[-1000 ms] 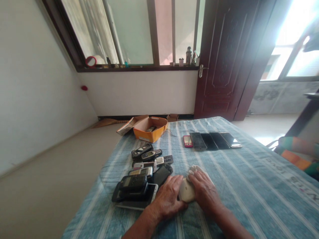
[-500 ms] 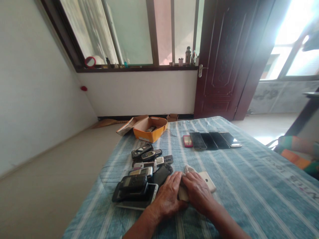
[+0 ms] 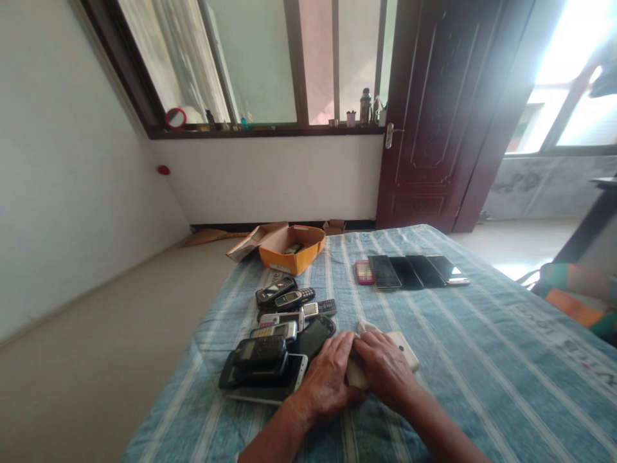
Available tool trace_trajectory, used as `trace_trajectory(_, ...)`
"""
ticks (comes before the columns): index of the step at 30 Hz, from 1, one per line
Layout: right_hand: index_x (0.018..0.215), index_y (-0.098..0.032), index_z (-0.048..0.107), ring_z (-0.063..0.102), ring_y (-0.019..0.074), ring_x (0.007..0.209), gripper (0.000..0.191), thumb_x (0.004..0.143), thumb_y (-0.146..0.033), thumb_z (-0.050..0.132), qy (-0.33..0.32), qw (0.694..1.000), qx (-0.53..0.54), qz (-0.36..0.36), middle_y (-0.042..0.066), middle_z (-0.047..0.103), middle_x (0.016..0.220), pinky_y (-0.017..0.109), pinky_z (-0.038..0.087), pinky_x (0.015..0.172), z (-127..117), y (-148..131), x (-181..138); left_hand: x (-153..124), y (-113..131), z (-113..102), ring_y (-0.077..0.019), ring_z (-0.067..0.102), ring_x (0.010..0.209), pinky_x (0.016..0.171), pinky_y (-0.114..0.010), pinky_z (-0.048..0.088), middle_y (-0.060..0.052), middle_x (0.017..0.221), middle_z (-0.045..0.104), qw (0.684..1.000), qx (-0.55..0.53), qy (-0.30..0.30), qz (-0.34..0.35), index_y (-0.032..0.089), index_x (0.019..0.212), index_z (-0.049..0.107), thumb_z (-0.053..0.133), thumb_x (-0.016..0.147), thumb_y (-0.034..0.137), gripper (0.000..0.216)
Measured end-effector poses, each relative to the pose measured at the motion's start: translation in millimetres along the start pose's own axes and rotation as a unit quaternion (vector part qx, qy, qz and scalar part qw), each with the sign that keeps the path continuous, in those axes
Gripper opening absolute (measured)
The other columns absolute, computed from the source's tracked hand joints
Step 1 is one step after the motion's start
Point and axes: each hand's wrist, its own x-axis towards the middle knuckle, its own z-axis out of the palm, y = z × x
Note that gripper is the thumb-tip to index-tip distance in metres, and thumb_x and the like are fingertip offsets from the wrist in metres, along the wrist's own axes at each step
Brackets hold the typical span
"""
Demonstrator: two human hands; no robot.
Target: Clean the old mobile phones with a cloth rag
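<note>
Biggest first: striped sheet (image 3: pixel 491 366) under everything; can't tell what it covers. Pile (image 3: pixel 263 350) of assorted old phones on it, left of my hands, stacked and overlapping at odd angles. Box (image 3: pixel 293 262) behind the pile, near the far edge, flap folded back; at least one dark phone (image 3: pixel 293 249) inside. Row (image 3: pixel 405 272) of four flat phones at far right, well apart from the pile, lined up side by side. Left hand (image 3: pixel 330 373) is curled round the left end of the white phone (image 3: pixel 405 350), steadying it on the sheet in front of me, just right of the pile. Right hand (image 3: pixel 385 366) is bunched over the rag (image 3: pixel 367 327), pressing it onto the phone's middle; right end sticks out past my knuckles. Smallest: pink phone (image 3: pixel 365 272), just beside the row's left end. Status, my read: row plus pink one look set out, so probably done; white phone is mid-wipe, not finished; pile looks like the bulk left. Box contents unclear, could be either. Nothing visible proves which phones are clean, so treat that split as a guess.
</note>
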Motion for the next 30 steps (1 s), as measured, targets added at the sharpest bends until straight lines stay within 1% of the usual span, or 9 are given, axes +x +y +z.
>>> trace_trajectory(3,0.101,-0.022,0.065,0.053,0.0216,0.09,0.021,0.086,-0.013,0.053,-0.022,1.0,-0.007,0.014,0.004,0.064,0.093,0.032,0.037,0.079,-1,-3,7,0,-3,2,-0.0333,0.025,0.143,0.118,-0.051,0.021,-0.018,0.154,0.031,1.0,-0.014,0.003,-0.005,0.013,0.148,0.028,0.074,0.061,0.026,0.099)
trace_trajectory(8,0.088,-0.02,0.066,0.053,0.0206,0.086,0.016,0.082,-0.012,0.053,-0.048,0.999,0.009,0.015,0.004,0.065,0.09,0.03,0.037,0.075,-1,-9,17,2,-9,6,-0.0335,0.023,0.144,0.119,-0.051,0.016,-0.02,0.156,0.026,0.999,-0.041,0.011,-0.001,0.011,0.15,0.021,0.077,0.058,0.027,0.109)
trace_trajectory(15,0.084,-0.02,0.066,0.053,0.0182,0.081,0.017,0.078,-0.009,0.054,-0.035,0.997,0.062,-0.022,0.003,0.065,0.088,0.028,0.037,0.073,4,-8,24,1,-16,13,-0.0357,0.014,0.146,0.119,-0.053,0.012,-0.019,0.158,0.019,0.998,-0.059,0.027,-0.005,0.014,0.152,0.014,0.076,0.057,0.026,0.114)
trace_trajectory(18,0.08,-0.019,0.064,0.054,0.0178,0.079,0.016,0.077,-0.007,0.054,-0.03,0.995,0.085,-0.042,0.003,0.065,0.086,0.028,0.038,0.073,7,-8,25,-1,-17,13,-0.0353,0.02,0.144,0.118,-0.051,0.017,-0.017,0.157,0.024,0.996,-0.081,0.039,0.001,0.016,0.152,0.01,0.076,0.057,0.025,0.117)
trace_trajectory(20,0.083,-0.019,0.065,0.054,0.0177,0.081,0.016,0.079,-0.008,0.054,-0.027,0.994,0.097,-0.051,0.002,0.065,0.088,0.028,0.038,0.074,7,-6,23,-1,-16,12,-0.0348,0.027,0.141,0.117,-0.049,0.022,-0.015,0.154,0.031,0.995,-0.092,0.046,0.01,0.017,0.152,0.012,0.076,0.057,0.025,0.115)
trace_trajectory(23,0.089,-0.022,0.065,0.055,0.0179,0.085,0.017,0.084,-0.011,0.052,-0.02,0.995,0.082,-0.044,0.002,0.065,0.089,0.028,0.038,0.076,1,6,14,0,-11,8,-0.0342,0.035,0.136,0.115,-0.047,0.027,-0.013,0.148,0.04,0.995,-0.088,0.039,0.01,0.02,0.151,0.021,0.074,0.057,0.024,0.108)
trace_trajectory(26,0.087,-0.023,0.065,0.055,0.0188,0.087,0.018,0.088,-0.013,0.05,-0.014,1.0,0.021,-0.005,0.002,0.064,0.086,0.029,0.038,0.079,-11,31,2,1,-4,2,-0.0341,0.037,0.133,0.113,-0.046,0.03,-0.012,0.144,0.045,0.997,-0.07,0.021,-0.008,0.019,0.146,0.033,0.075,0.056,0.026,0.1)
trace_trajectory(27,0.09,-0.024,0.066,0.056,0.0193,0.091,0.02,0.088,-0.012,0.049,-0.012,1.0,0.0,0.007,0.002,0.065,0.089,0.03,0.038,0.081,-14,39,-2,1,-1,0,-0.0338,0.037,0.133,0.113,-0.044,0.031,-0.013,0.143,0.046,0.998,-0.066,0.017,-0.012,0.017,0.144,0.036,0.076,0.055,0.026,0.098)
trace_trajectory(30,0.095,-0.024,0.067,0.056,0.0216,0.095,0.026,0.087,-0.007,0.048,0.022,0.996,-0.059,0.062,0.005,0.066,0.096,0.033,0.039,0.084,-20,56,-12,0,3,-4,-0.0328,0.04,0.129,0.112,-0.041,0.032,-0.016,0.139,0.048,0.998,-0.063,0.008,-0.019,0.01,0.142,0.04,0.077,0.054,0.025,0.097)
